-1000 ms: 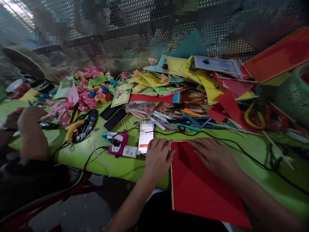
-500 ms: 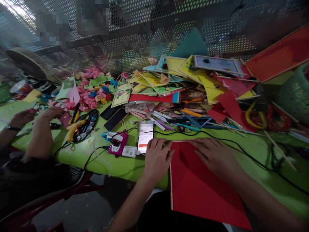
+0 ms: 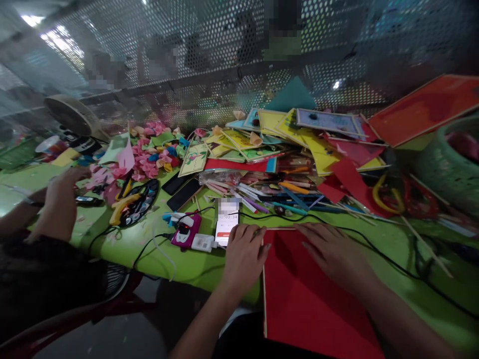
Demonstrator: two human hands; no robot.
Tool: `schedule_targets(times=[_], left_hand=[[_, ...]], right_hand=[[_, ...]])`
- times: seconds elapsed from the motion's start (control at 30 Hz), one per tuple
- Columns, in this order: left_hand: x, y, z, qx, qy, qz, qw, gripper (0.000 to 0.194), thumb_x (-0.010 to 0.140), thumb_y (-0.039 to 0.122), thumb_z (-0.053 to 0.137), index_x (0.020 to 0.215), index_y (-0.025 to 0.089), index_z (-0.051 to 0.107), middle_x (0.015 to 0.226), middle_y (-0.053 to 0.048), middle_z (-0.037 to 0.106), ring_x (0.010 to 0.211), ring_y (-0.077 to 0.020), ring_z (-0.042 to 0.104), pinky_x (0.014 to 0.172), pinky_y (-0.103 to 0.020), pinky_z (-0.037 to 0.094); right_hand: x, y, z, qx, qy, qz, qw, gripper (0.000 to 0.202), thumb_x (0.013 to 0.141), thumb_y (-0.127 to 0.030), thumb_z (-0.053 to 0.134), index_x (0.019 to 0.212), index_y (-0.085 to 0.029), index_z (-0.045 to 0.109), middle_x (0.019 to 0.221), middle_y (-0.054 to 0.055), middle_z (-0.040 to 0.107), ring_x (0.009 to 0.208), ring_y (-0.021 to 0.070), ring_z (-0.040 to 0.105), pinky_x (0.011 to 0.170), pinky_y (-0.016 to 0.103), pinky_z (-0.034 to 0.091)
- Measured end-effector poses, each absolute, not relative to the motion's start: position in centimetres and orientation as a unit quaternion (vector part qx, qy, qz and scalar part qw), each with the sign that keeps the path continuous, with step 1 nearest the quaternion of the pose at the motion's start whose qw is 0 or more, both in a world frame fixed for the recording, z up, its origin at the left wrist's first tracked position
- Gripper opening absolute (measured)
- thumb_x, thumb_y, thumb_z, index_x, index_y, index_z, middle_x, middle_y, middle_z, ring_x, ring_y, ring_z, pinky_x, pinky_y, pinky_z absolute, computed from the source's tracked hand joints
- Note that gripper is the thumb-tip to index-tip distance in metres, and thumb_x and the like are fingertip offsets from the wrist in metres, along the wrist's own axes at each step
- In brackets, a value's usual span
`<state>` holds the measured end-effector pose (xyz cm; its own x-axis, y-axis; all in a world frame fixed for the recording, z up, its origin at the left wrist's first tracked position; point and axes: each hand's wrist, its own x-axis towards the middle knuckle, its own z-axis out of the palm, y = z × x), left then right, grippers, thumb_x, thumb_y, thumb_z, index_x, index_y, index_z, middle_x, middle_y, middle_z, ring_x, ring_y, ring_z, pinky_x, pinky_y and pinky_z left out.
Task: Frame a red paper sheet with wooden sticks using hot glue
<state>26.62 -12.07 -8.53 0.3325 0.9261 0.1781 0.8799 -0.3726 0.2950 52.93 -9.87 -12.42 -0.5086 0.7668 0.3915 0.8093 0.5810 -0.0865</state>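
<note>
A red sheet or board [image 3: 310, 304] with thin pale sticks along its left and top edges lies in front of me, its near part reaching past the table edge. My left hand [image 3: 243, 257] rests at its upper left corner, thumb over the red surface and fingers along the edge, apart from the thumb. Across the upper right part my right hand [image 3: 337, 254] lies nearly flat, fingers stretched towards the top stick. Just left of my left hand is a lit phone [image 3: 226, 227] with a timer on its screen.
A magenta power strip [image 3: 186, 232] with plugs and a black cable [image 3: 359, 239] lie on the green table. Behind are pens, sticks, framed cards [image 3: 235, 139] and pink paper flowers [image 3: 144, 157]. Scissors [image 3: 389, 197] lie right, by a green pot [image 3: 449, 154]. A co-worker's hand [image 3: 62, 197] is left.
The camera view has shifted, so the table items sit lower in the picture. My hands keep their places on the red board. The co-worker's hands at left have changed position.
</note>
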Motion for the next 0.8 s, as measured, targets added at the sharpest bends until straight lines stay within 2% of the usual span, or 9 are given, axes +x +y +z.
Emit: schedule_targets(times=[0.2,0.4,0.57,0.8], left_hand=[[26.3,-13.5,-7.7,0.837,0.52,0.132,0.108,0.035,0.104,0.033,0.06,0.138,0.023,0.063,0.14,-0.005,0.068,0.131,-0.0251,0.058,0.119,-0.052,0.039],[25.7,-14.9,-8.3,0.893,0.419,0.099,0.132,0.045,0.105,0.048,0.056,0.145,0.027,0.06,0.158,-0.005,0.055,0.148,-0.0242,0.047,0.126,-0.055,0.032],[25.5,-15.7,-8.8,0.901,0.405,0.088,0.127,0.049,0.107,0.052,0.05,0.149,0.028,0.054,0.161,-0.004,0.051,0.15,-0.023,0.045,0.131,-0.056,0.022],[25.5,-16.8,-9.0,0.9,0.413,0.084,0.109,0.046,0.104,0.045,0.059,0.147,0.03,0.057,0.157,-0.005,0.056,0.144,-0.0248,0.052,0.13,-0.058,0.023]], right_hand=[[54.0,-10.1,-12.0,-0.482,-0.845,-0.026,0.229,0.038,0.105,-0.033,0.047,0.136,-0.025,0.067,0.127,0.011,0.075,0.113,0.0287,0.071,0.089,0.045,0.057],[55.0,-14.1,-11.7,-0.449,-0.869,0.043,0.203,0.036,0.106,-0.035,0.047,0.135,-0.028,0.066,0.124,0.009,0.077,0.109,0.0267,0.073,0.093,0.045,0.059],[56.1,-17.6,-12.0,-0.44,-0.874,0.06,0.195,0.043,0.103,-0.036,0.052,0.145,-0.03,0.059,0.136,0.007,0.073,0.114,0.0259,0.074,0.091,0.042,0.061],[57.2,-19.5,-12.8,-0.476,-0.858,0.086,0.17,0.051,0.099,-0.035,0.056,0.15,-0.032,0.057,0.145,0.008,0.068,0.124,0.0277,0.07,0.1,0.044,0.06]])
